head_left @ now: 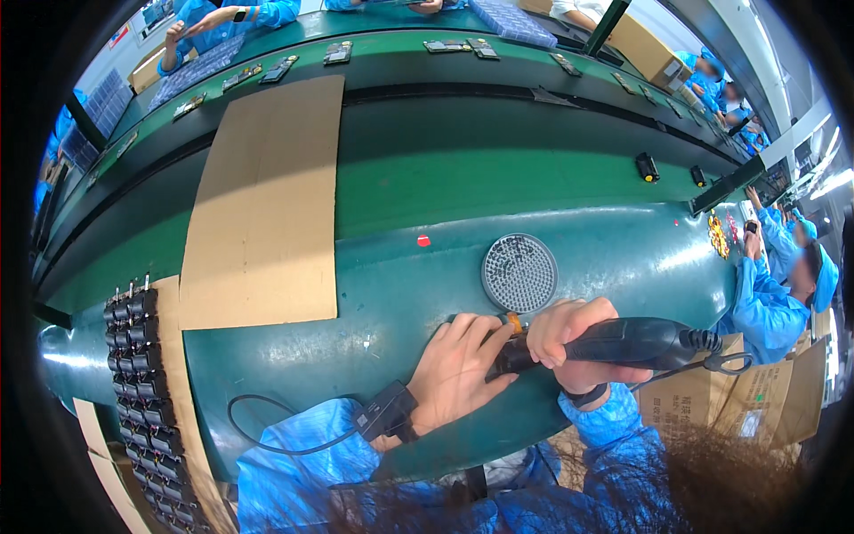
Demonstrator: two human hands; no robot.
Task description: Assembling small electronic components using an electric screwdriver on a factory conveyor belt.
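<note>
In my right hand (576,343) is a black electric screwdriver (636,342), lying nearly level with its cord end to the right. The fingers wrap its front part, and its nose points left toward my left hand (458,369). That hand rests on the green bench with fingers bent and closed around something mostly hidden. A small orange piece (513,323) shows at its fingertips. Just beyond both hands stands a round grey tray (519,273) with a grid of holes, small dark screws filling part of it.
Black motor-like parts (142,360) stand in rows on cardboard at left. A cardboard sheet (267,205) spans bench and belt. Two black parts (648,167) sit on the green surface, far right. Circuit boards (338,52) line the far belt. A co-worker (778,289) sits at right, near cardboard boxes (712,400).
</note>
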